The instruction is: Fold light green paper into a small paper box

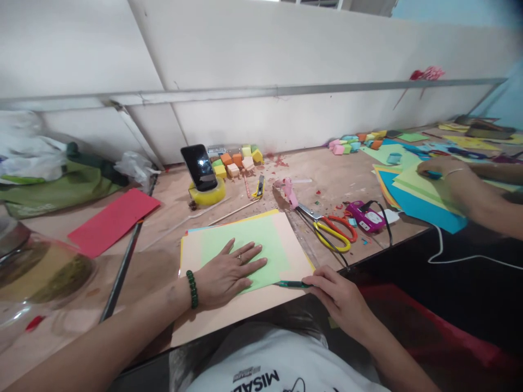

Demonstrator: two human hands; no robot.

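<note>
Scissors (333, 228), phone (199, 167) (on tape (208, 194)) — red sheet (113, 220).

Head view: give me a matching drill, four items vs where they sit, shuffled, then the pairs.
Items:
1. left hand
2. right hand
3. phone
4. red sheet

Places:
A. propped on the yellow tape roll
B. lying flat on the table, left of the paper stack
C. pressed flat on the green sheet
D. holding the green pen at the stack's near edge

Pairs: 1-C, 2-D, 3-A, 4-B
</note>
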